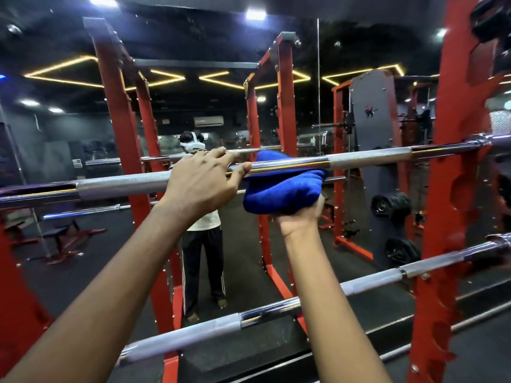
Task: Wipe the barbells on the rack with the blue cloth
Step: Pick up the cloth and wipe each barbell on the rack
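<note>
Hands sit close together on the upper barbell, which runs left to right: left hand lies over it, fingers nearly straight; right hand grips the blue cloth from beneath.

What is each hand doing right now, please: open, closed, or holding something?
Left hand: open, fingers laid over the upper barbell.
Right hand: closed, gripping the blue cloth from below, around the same barbell.
</note>
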Tool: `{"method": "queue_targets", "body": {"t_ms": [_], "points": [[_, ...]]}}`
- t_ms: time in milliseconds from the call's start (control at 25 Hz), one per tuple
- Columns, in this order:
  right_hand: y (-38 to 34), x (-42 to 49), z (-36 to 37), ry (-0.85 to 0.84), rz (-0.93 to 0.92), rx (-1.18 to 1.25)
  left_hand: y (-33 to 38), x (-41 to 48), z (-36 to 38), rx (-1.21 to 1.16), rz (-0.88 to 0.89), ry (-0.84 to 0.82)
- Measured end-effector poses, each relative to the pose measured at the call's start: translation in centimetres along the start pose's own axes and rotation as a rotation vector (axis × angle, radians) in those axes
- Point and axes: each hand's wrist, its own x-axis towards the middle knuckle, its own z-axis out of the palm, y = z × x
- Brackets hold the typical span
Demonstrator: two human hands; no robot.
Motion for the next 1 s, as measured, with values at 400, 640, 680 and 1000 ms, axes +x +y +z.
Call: {"method": "queue_targets", "body": {"t_ms": [400,640,680,1000], "points": [[-3.1,-0.9,0.5,0.181,-1.309,-0.951,5.5,0.6,1.9,-0.110,0.149,0.045],[-8.4,1.0,0.1,0.120,-1.315,-1.294,6.7,1.3,2.5,-0.093,0.087,0.065],[-9.6,1.3,0.6,0.150,-1.277,-1.297,7.0,1.4,2.5,-0.092,0.087,0.070],[-9.1,-0.4,-1.4,-0.091,-1.353,-1.498,9.1,3.5,2.7,-0.036,0.071,0.081]]}}
